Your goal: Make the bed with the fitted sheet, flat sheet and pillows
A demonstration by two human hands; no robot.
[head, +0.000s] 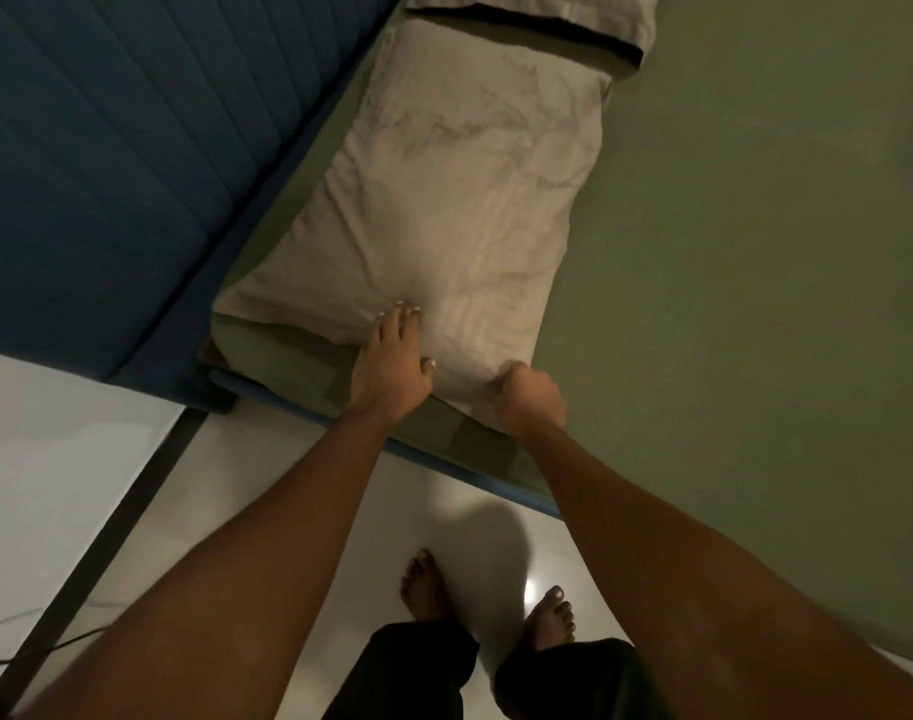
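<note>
A beige pillow (444,200) lies on the green sheet (755,252) along the head end of the bed, beside the blue padded headboard (106,148). My left hand (392,366) rests flat on the pillow's near end, fingers straight and pressing the fabric. My right hand (530,400) grips the pillow's near corner with curled fingers. A second pillow (537,18) with striped fabric and a dark border lies beyond the first at the top edge of the view.
The blue bed frame edge (444,467) runs under my forearms. My bare feet (496,600) stand on the white tiled floor (298,485) close to the bed. A dark strip (106,553) and a thin cable (39,646) cross the floor on the left.
</note>
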